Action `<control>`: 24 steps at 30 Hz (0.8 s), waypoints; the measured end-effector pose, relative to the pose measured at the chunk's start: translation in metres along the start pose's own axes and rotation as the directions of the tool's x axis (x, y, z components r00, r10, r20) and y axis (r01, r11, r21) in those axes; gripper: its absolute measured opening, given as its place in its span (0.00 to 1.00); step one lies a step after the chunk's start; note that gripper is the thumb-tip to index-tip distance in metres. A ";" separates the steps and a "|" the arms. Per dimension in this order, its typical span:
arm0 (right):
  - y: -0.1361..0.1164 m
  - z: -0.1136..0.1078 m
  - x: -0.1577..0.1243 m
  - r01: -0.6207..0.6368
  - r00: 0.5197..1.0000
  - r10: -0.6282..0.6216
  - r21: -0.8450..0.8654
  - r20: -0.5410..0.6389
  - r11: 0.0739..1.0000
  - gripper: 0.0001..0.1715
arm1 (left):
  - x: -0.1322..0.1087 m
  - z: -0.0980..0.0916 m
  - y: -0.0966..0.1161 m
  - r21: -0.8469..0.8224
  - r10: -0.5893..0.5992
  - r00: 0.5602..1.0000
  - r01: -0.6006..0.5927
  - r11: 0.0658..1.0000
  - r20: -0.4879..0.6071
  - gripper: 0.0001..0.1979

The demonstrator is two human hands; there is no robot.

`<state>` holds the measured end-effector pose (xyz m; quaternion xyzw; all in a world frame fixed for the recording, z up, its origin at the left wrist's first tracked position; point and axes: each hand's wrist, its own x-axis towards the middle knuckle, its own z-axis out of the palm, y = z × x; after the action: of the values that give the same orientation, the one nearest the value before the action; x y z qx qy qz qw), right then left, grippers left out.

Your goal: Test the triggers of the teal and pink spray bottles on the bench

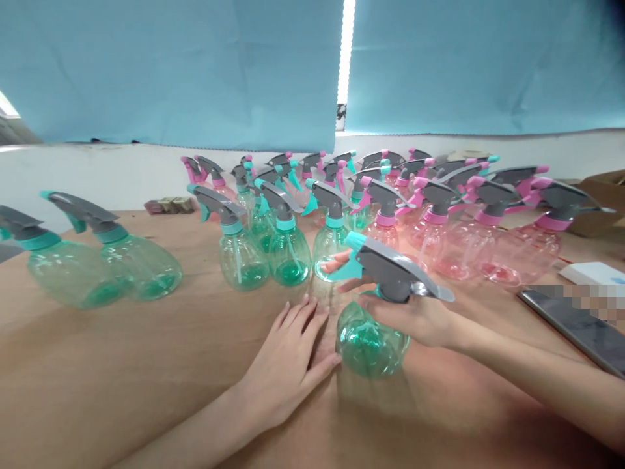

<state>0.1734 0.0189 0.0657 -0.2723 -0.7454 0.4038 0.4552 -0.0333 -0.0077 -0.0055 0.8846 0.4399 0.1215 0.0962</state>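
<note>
Under the right hand (pixel 415 316) — a green spray bottle (pixel 374 342), grey-triggered.

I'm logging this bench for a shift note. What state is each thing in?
Held green bottle: upright, sprayer on, empty.
Right hand: gripping the sprayer.
Left hand: flat on the table, thumb by the bottle.
Other green bottles: standing, capped.
Pink bottles: standing, capped.
Phone: flat, screen dark.

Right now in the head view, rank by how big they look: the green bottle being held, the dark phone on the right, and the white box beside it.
1. Green bottle and dark phone: alike, and nearness to the camera blurs it.
2. White box: smallest, partly cut off.
</note>
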 end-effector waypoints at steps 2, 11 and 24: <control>0.001 0.001 0.000 -0.002 1.000 0.002 -0.003 0.005 1.000 0.22 | 0.000 -0.001 -0.001 0.000 0.011 1.000 -0.011 1.000 0.009 0.30; 0.003 -0.002 -0.002 -0.014 1.000 0.013 -0.081 -0.012 0.997 0.23 | -0.003 -0.006 -0.009 -0.011 0.036 0.999 -0.036 0.999 0.015 0.30; 0.009 -0.001 -0.004 0.009 1.000 -0.009 -0.084 0.003 0.996 0.19 | -0.005 -0.006 -0.010 -0.014 0.041 0.999 -0.041 0.999 -0.004 0.28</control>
<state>0.1769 0.0209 0.0563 -0.2875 -0.7635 0.3703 0.4441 -0.0454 -0.0054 -0.0032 0.8925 0.4209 0.1283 0.0989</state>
